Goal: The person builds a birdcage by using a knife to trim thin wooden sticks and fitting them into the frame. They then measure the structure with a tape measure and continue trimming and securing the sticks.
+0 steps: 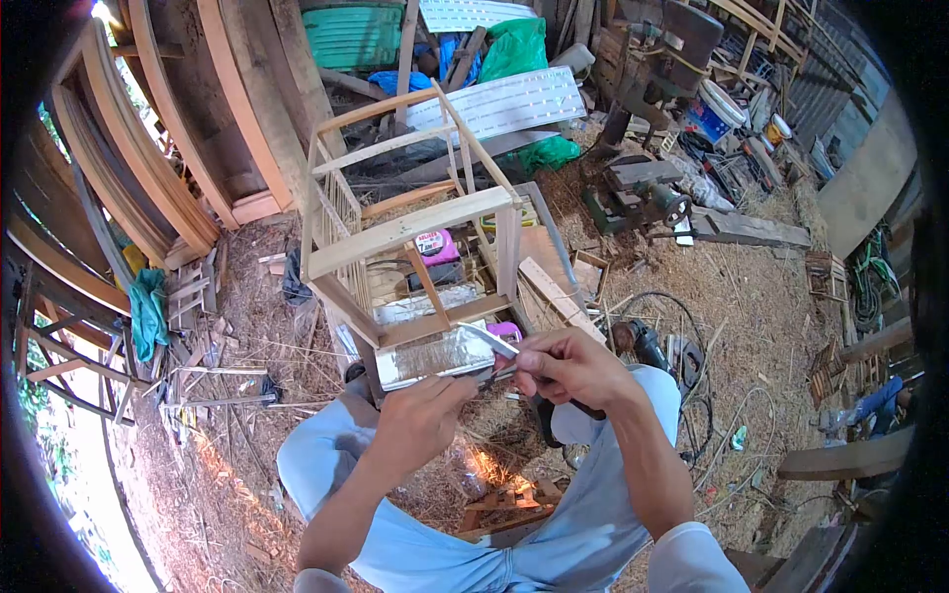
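Observation:
Both of my hands are close together above my lap, in front of a small wooden frame [410,232] with thin slats on its left side. My right hand [573,368] is closed, pinching a pale flat strip [491,341] that points up and to the left. My left hand [425,420] is closed too, its fingertips almost meeting the right hand's at a thin dark piece; what the left fingers grip I cannot tell. Just beyond the hands lies a white, worn board [435,358] at the foot of the frame. A pink package [437,247] shows through the frame.
Wood shavings and offcuts cover the ground [732,306]. A black corded power tool [647,344] lies to the right, with a machine [643,188] behind it. Curved wooden pieces [158,128] lean at the left. White perforated panels [514,104] and green plastic [514,49] lie at the back.

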A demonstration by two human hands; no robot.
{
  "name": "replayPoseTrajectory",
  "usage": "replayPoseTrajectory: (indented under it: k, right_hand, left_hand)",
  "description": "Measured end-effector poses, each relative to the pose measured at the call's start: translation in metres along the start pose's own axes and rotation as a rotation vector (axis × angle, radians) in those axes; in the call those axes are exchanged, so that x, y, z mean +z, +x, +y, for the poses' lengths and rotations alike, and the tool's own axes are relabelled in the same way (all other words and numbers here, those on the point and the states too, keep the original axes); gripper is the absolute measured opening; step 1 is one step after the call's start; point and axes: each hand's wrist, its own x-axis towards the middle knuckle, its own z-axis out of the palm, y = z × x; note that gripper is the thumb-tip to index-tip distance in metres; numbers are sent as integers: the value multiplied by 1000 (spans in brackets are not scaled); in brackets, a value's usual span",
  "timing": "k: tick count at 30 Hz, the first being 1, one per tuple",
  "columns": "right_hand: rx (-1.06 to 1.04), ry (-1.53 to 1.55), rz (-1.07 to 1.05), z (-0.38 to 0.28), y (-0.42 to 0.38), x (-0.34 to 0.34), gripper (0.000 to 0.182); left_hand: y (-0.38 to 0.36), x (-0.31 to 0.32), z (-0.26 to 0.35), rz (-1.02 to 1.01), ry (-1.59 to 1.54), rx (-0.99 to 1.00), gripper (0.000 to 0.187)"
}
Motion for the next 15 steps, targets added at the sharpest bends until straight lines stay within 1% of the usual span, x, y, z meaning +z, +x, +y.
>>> replayPoseTrajectory:
  k: [4, 6, 7, 8, 10, 11, 12, 13, 14, 15]
  right_hand:
    - [37, 61, 15, -2, -3, -2, 25]
    - [-58, -7, 261, 1, -6, -17, 24]
    - [-72, 65, 466, -1, -6, -28, 26]
    - [-159, 140, 409, -5, -14, -48, 27]
    - [-155, 229, 392, -6, -20, -59, 29]
    - [-159, 226, 391, -6, -20, -60, 29]
    - [-216, 271, 337, -4, -21, -58, 30]
    - [-269, 316, 282, 0, -23, -56, 32]
    - [-266, 314, 279, 2, -22, -49, 32]
    - [-209, 265, 188, 3, -18, -37, 32]
  left_hand:
    - [1, -3, 0, 31, -28, -10, 15]
    - [-7, -7, -7, 61, -30, -34, 13]
    - [-9, -8, -12, 94, -30, -58, 12]
    - [-11, -9, -16, 94, -34, -48, 12]
    - [-13, -10, -24, 111, -85, -148, 10]
    - [-13, -9, -26, 97, -92, -180, 8]
    - [-11, -9, -26, 96, -91, -179, 8]
    - [-9, -10, -25, 10, -88, -252, 11]
    - [-7, -9, -24, -72, -87, -326, 14]
    - [-4, -6, -21, -66, -89, -332, 14]
